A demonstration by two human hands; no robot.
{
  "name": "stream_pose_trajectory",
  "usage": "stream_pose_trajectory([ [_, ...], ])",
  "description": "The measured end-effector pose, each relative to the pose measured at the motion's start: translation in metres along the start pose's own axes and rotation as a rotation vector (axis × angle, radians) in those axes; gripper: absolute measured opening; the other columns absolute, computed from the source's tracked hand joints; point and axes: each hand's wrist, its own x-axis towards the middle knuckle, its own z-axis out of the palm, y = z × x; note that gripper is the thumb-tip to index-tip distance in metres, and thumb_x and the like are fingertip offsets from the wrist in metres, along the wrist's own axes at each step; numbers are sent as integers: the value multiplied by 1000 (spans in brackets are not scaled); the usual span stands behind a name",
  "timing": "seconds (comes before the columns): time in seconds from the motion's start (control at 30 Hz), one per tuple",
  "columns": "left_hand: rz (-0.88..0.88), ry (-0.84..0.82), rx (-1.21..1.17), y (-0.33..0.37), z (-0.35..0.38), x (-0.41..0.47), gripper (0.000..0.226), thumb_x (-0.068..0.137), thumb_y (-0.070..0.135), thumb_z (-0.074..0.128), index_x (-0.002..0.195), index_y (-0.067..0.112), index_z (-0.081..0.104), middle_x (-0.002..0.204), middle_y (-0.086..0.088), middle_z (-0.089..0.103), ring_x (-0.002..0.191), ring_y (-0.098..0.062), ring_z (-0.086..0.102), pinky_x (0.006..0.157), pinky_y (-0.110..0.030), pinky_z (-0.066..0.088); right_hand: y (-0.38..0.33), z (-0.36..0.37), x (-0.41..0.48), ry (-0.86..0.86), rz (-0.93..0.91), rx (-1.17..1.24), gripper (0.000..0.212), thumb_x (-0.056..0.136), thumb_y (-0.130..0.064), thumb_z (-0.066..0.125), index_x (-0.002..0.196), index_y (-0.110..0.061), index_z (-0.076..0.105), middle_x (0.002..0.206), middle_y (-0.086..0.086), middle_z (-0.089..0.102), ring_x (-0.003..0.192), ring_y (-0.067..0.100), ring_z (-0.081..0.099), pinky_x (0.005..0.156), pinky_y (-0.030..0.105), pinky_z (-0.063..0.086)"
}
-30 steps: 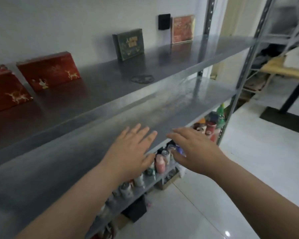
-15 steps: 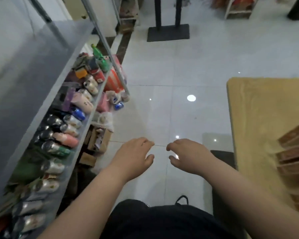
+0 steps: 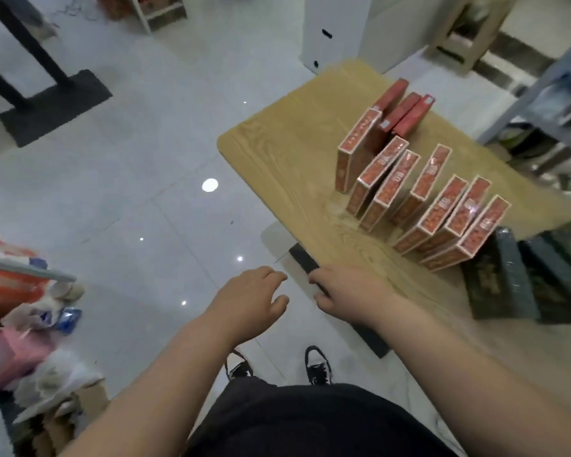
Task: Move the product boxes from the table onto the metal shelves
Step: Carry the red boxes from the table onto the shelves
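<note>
Nearest, under dark clothing, are two black-and-white shoes (image 3: 317, 366) on the pale tiled floor (image 3: 129, 192). One of them is partly covered by the left forearm. Beyond them are two bare hands side by side: the left hand (image 3: 248, 301) over the floor, the right hand (image 3: 351, 291) at the near edge of the wooden table (image 3: 277, 143). Both hold nothing, and their fingers are loosely bent. On the table stand ten red boxes (image 3: 432, 214), each on a narrow side, in a loose row going away from the person. Seven in front have orange-red patterned faces with pale edges, and three plainer dark red boxes (image 3: 409, 117) are behind. Just right of the nearest red box are dark green boxes (image 3: 498, 278). I count at least two, the picture edge cuts off the rest. The print on every box is too blurred to read. At the far right a grey metal shelf frame (image 3: 541, 94) is cut off, and at the left edge is a blurred heap of packaged goods (image 3: 23, 324)
</note>
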Motion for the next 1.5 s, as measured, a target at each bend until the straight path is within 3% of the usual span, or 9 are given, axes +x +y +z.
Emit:
stream_pose_trajectory([
  [0.07,102,-21,27,3,-10,17,50,100,45,40,147,28,42,148,9,46,130,-16,46,103,-35,42,4,-8,-10,35,106,30,35,99,-39,45,131,-27,55,120,-4,61,107,21,59,76,36,50],
  [0.23,324,-56,70,14,-33,51,48,101,43,42,146,27,43,144,8,47,128,-14,47,98,-32,44,6,-14,-38,129,322,112,37,101,-40,48,134,-26,55,127,-1,62,114,22,58,89,44,53],
  [0.47,465,-92,127,43,-52,93,47,100,40,48,144,24,48,143,5,50,125,-18,50,97,-35,46,21,-7,-66,290,509,244,40,99,-40,49,137,-27,56,135,-5,60,121,18,55,94,40,52],
  [0.67,458,-27,140,77,-73,135,45,99,42,49,142,27,48,144,8,48,128,-15,49,95,-34,46,72,-28,-64,345,477,231,37,99,-41,48,132,-28,59,128,-6,62,117,15,57,87,37,55],
  [0.87,361,65,127,89,-107,172,44,99,40,51,140,27,50,139,8,51,124,-14,50,91,-31,45,125,-81,-28,422,366,204,22,97,-37,47,110,-26,62,107,-5,62,100,16,59,75,39,56],
  [0.97,330,89,110,81,-124,194,43,98,41,53,139,30,50,140,10,51,124,-12,50,90,-30,45,144,-103,-6,445,325,187,26,99,-33,47,117,-23,63,111,-3,63,105,18,58,75,33,48],
  [1.1,235,119,52,51,-151,231,44,97,44,53,140,34,47,137,13,52,123,-8,51,93,-31,46,164,-128,26,450,323,217,32,100,-35,47,128,-27,61,123,-3,63,117,19,56,84,37,51],
  [1.33,196,72,42,-6,-194,358,42,96,39,54,138,32,50,131,10,57,116,-11,55,89,-36,48,196,-176,102,471,480,259,30,100,-37,48,126,-29,61,124,-7,63,114,18,57,76,32,43],
  [1.5,386,-69,133,-1,-199,474,51,95,31,56,144,27,43,138,2,51,119,-20,55,91,-38,49,222,-200,169,461,678,350,32,92,-36,54,122,-26,61,118,0,61,113,25,56,85,35,48],
])
